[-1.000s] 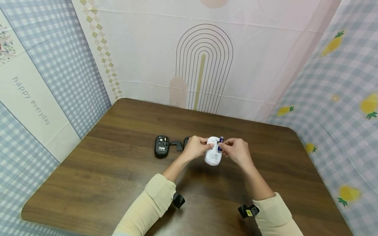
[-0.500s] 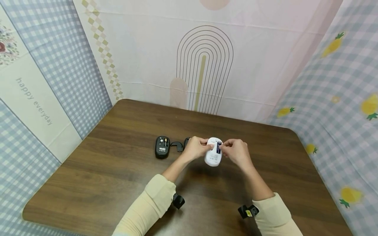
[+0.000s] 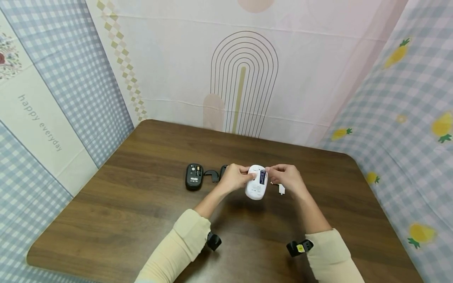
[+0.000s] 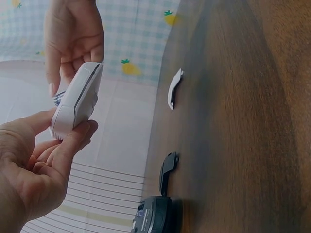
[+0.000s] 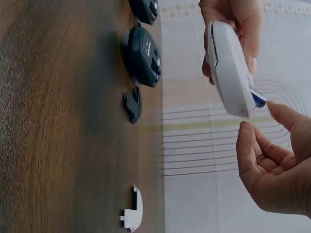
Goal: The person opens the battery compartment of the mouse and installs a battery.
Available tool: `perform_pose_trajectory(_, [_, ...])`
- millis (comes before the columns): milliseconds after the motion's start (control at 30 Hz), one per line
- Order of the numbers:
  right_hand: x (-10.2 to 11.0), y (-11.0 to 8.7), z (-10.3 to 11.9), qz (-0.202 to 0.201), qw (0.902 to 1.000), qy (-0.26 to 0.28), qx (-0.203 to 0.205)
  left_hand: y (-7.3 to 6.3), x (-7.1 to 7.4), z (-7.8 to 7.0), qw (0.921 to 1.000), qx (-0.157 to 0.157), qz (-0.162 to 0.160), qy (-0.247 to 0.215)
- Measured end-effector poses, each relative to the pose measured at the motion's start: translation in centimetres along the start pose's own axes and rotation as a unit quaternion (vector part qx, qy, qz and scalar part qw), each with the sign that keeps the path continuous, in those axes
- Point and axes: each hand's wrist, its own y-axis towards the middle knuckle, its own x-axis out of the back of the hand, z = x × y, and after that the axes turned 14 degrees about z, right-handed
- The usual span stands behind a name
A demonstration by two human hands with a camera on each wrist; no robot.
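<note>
My left hand (image 3: 232,177) pinches a white computer mouse (image 3: 255,190) above the table, thumb on its upturned underside. In the mouse's uncovered battery slot lies a blue battery (image 3: 262,177); the right wrist view shows the battery (image 5: 258,99) with one end sticking up. A fingertip of my right hand (image 3: 287,177) touches that raised end. Another fingertip is just off the mouse's edge, with a gap between the two. On the table below the right hand lies a white battery cover (image 3: 281,189), seen whole in the left wrist view.
At the left, a black mouse (image 3: 194,177) lies underside up, a battery in its slot. Beside it are a black cover (image 3: 213,175) and a second black mouse (image 3: 222,171), partly hidden by my left hand. The wooden table (image 3: 141,220) reaches back to a patterned cloth (image 3: 170,70).
The battery has gone from standing over the slot to lying mostly in it. My right hand has loosened its pinch and shifted to the mouse's upper edge, uncovering the white cover. Left hand steady.
</note>
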Motion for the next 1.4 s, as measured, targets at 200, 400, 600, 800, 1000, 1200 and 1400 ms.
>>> perform_pose_trajectory(200, [-0.3,0.8,-0.6,0.059,0.9943,0.088,-0.01,0.0,0.0,0.0,1.0,-0.002,0.003,0.002])
perform_pose_trajectory(400, [-1.0,1.2,-1.0,0.066,0.9853,0.156,-0.02,0.0,0.1,0.1,0.9999,-0.002,0.001,0.012])
perform_pose_trajectory(600, [-1.2,1.1,-1.0,0.05,0.9857,0.159,-0.024,0.1,0.2,0.2,0.9999,0.0,0.006,0.016])
perform_pose_trajectory(800, [-1.2,1.1,-0.7,0.058,0.9818,0.18,-0.015,0.0,0.3,0.2,0.9998,0.001,0.009,0.015])
perform_pose_trajectory(1000, [-1.4,1.2,-0.6,0.052,0.9801,0.191,-0.019,-0.1,0.4,0.1,0.9999,-0.001,0.008,0.015])
perform_pose_trajectory(1200, [-1.8,1.3,-0.5,0.029,0.9823,0.182,-0.031,-0.2,0.6,0.1,0.9999,0.001,0.007,0.008])
perform_pose_trajectory(1400, [-1.9,1.3,-0.4,0.016,0.9843,0.173,-0.03,-0.2,0.7,0.0,0.9999,0.006,0.008,0.003])
